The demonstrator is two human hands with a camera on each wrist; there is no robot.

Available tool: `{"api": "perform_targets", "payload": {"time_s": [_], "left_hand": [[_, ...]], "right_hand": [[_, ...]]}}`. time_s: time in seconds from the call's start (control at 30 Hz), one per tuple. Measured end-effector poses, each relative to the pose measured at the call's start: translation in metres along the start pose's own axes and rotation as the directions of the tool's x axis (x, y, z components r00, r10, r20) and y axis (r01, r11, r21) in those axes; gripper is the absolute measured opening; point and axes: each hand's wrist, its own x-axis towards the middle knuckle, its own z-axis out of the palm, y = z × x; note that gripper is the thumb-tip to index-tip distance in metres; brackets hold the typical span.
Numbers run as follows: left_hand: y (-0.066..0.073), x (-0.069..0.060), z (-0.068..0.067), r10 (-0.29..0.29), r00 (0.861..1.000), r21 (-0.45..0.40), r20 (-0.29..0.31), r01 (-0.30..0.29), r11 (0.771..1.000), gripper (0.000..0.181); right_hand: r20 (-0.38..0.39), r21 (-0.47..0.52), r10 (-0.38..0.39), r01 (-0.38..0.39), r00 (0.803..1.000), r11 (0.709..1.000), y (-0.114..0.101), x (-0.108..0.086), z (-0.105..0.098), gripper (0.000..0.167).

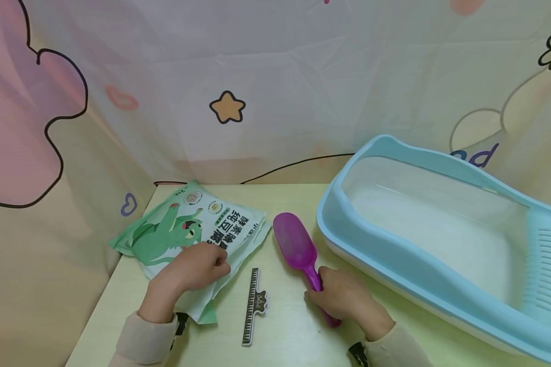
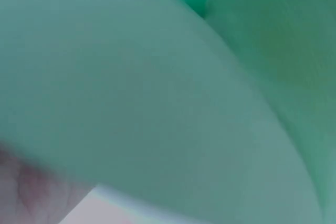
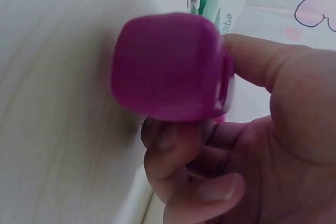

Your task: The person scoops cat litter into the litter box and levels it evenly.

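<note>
My left hand (image 1: 195,267) lies over the green-and-white cat litter bag (image 1: 165,239) with its fingers curled, gripping the bag near its front side; the fingertips are hidden. Pale green bag film (image 2: 147,87) fills most of the left wrist view, with a bit of the palm at the lower left. My right hand (image 1: 344,295) holds a purple scoop (image 1: 296,239) by its handle, the bowl pointing away from me. In the right wrist view the handle's end (image 3: 165,66) sits between thumb and fingers, close above the table.
A piano-patterned sealing clip (image 1: 254,308) lies on the table (image 1: 294,326) between bag and scoop. At the right stands a large litter box (image 1: 422,255) with a light blue rim and a slotted end. A printed curtain (image 1: 280,102) hangs behind the table.
</note>
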Motion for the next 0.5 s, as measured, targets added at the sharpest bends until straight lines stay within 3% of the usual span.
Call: {"api": "perform_targets", "payload": {"time_s": [0.33, 0.5], "left_hand": [[-0.0054, -0.0007, -0.0047, 0.047, 0.995, 0.067, -0.086, -0.041, 0.997, 0.036], [-0.0075, -0.0031, -0.0092, 0.079, 0.985, 0.081, -0.152, -0.067, 0.994, 0.034]], "right_hand": [[0.037, 0.104, 0.003, -0.007, 0.999, 0.995, -0.0011, -0.0005, -0.0017, 0.026], [0.004, 0.152, 0.001, -0.001, 1.000, 0.988, -0.0024, -0.0004, -0.0035, 0.028]]}}
